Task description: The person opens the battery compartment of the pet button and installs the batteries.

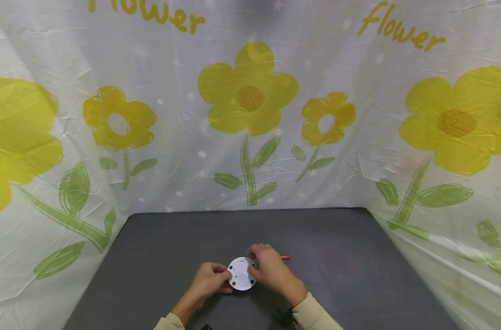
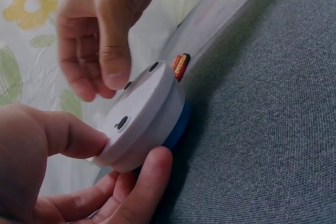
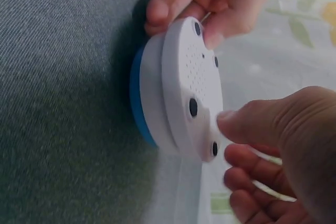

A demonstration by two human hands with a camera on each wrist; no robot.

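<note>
Head: white disc (image 1: 240, 273) between my left hand (image 1: 210, 278) and right hand (image 1: 272, 271), on or just above the grey table (image 1: 172, 238).
Left wrist: left thumb and fingers pinch its rim.
Right wrist: right fingers loosely bent, gripping nothing; thumb contact unclear. Probably light, stiff, slick plastic; grip opposite edges.

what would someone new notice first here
The big yellow flowers on the white sheeting around the grey table would likely catch the eye first. Next comes the round white device low in the middle of the head view, its edge pinched by the left hand, the right hand at its opposite side. A small red object peeks out past the right hand.
</note>
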